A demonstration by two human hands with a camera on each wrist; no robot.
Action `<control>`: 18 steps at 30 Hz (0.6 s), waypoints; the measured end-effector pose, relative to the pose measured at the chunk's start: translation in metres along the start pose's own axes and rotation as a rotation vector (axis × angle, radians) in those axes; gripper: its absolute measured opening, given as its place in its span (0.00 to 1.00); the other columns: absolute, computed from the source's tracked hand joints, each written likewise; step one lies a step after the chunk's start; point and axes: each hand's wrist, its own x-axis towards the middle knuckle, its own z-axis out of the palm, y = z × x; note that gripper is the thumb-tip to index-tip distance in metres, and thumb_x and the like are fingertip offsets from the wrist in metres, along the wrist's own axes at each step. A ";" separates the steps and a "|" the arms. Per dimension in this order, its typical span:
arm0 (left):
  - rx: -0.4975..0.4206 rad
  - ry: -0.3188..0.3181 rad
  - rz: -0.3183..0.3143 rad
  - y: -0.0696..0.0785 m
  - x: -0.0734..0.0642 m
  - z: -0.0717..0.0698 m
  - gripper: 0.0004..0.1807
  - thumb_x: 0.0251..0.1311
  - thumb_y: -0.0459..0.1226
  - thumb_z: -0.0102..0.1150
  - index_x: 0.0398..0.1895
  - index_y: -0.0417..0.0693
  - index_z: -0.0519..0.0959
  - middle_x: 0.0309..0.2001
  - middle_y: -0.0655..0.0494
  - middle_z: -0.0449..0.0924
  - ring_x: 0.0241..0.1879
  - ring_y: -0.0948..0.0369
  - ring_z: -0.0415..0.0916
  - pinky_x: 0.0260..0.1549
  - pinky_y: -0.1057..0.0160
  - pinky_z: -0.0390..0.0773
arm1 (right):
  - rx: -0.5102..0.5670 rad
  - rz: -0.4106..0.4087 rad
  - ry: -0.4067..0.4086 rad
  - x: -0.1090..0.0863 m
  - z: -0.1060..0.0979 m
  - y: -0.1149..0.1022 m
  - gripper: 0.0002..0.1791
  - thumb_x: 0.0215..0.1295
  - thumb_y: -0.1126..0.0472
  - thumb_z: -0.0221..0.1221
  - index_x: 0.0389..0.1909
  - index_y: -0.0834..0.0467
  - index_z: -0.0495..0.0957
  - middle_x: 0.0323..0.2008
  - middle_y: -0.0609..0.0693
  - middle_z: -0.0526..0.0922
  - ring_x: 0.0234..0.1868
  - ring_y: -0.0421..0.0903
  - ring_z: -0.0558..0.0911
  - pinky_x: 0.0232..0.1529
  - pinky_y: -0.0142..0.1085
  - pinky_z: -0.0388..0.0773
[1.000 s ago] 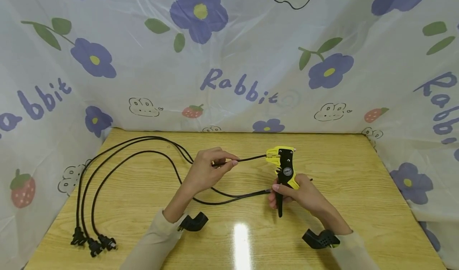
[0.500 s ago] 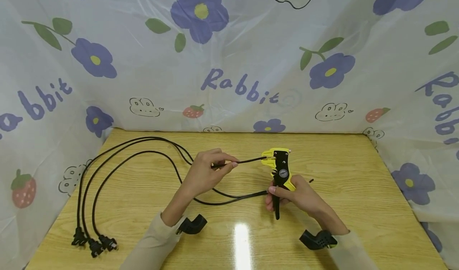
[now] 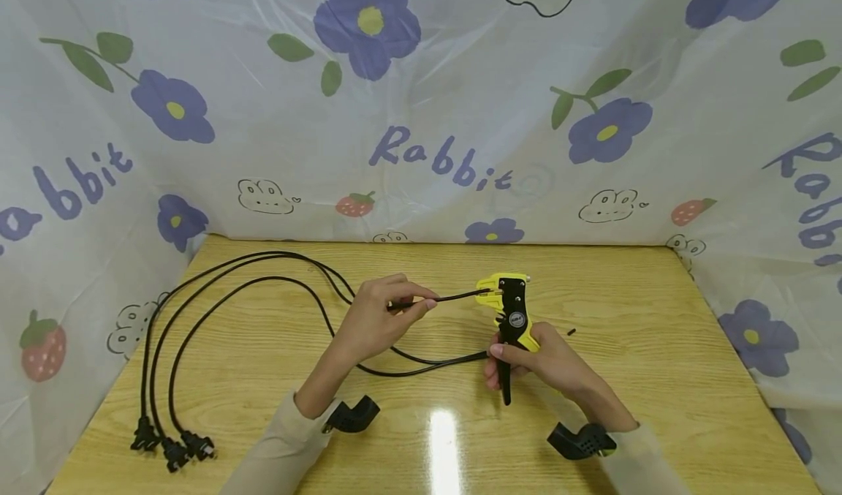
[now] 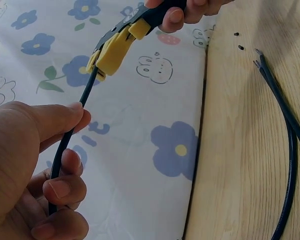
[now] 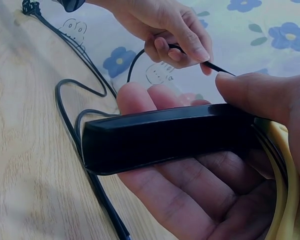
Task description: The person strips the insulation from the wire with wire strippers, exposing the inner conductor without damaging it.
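Note:
My left hand [image 3: 378, 316] pinches a black power cord [image 3: 454, 297] between thumb and forefinger, its other fingers curled along the cord in the left wrist view. The cord's end reaches into the yellow nose of a wire stripper [image 3: 516, 312], between its jaws. My right hand [image 3: 549, 360] grips the stripper, thumb on one side of the black handle [image 5: 165, 140] and fingers beneath it. The stripper stands roughly upright above the table. Two more cords [image 4: 290, 145] lie on the table with wire tips showing at their ends; in the head view those ends are hidden behind my right hand.
Several black plugs [image 3: 174, 452] lie at the table's front left, their cords looping back across the wooden table [image 3: 631, 319]. Two small black offcuts [image 4: 241, 47] lie near the cord ends. A patterned sheet [image 3: 434, 100] hangs along the table's back and sides.
My right hand and the wire stripper have shifted slightly left and down. My left hand stays almost still, and the cord's end remains at the stripper's nose.

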 end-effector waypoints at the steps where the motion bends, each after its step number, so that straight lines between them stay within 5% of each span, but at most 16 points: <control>1: -0.001 -0.001 -0.001 0.000 0.000 0.000 0.06 0.68 0.42 0.67 0.43 0.58 0.91 0.27 0.65 0.77 0.22 0.65 0.65 0.24 0.67 0.67 | -0.004 -0.002 -0.001 0.000 0.000 0.000 0.23 0.78 0.54 0.57 0.50 0.75 0.75 0.36 0.59 0.89 0.39 0.60 0.90 0.40 0.56 0.85; 18: 0.031 0.016 0.026 0.006 0.002 0.000 0.06 0.67 0.40 0.68 0.42 0.53 0.91 0.26 0.64 0.76 0.21 0.67 0.64 0.22 0.68 0.66 | 0.003 0.002 -0.013 0.000 0.001 -0.001 0.24 0.78 0.54 0.56 0.50 0.76 0.74 0.37 0.60 0.89 0.39 0.60 0.90 0.41 0.55 0.85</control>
